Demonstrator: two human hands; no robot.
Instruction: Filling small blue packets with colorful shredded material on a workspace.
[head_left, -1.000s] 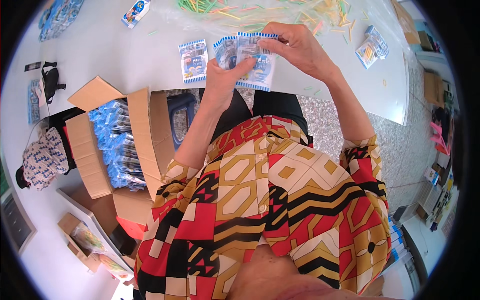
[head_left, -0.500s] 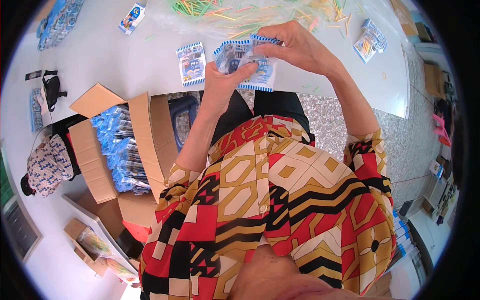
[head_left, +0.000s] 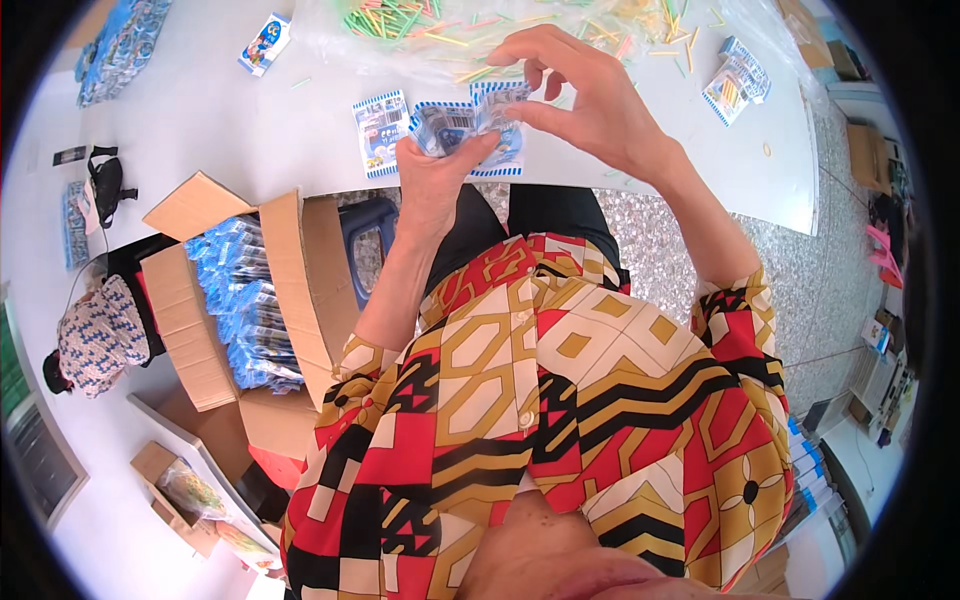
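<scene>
My left hand point(head_left: 432, 185) pinches small blue-and-white plastic packets point(head_left: 443, 127) with striped edges, fanned out over the near edge of the table. My right hand point(head_left: 605, 110) is just right of them, thumb close to the packets' edge and its fingers raised and spread apart. A similar packet point(head_left: 380, 148) lies flat on the table, partly behind my left hand. Beyond both hands, thin coloured sticks point(head_left: 395, 18) in green, yellow and pink lie on a clear plastic sheet.
At my left stands an open cardboard box point(head_left: 330, 290) full of blue packets, beside a blue stool point(head_left: 362, 250). Another packet point(head_left: 738, 85) with sticks showing lies right on the table; a small white-and-blue pack point(head_left: 264, 45) lies far left. A person point(head_left: 105, 335) is farther left.
My right hand has come off the packets, and its fingers have lifted and opened. My left hand has shifted slightly left with the packets.
</scene>
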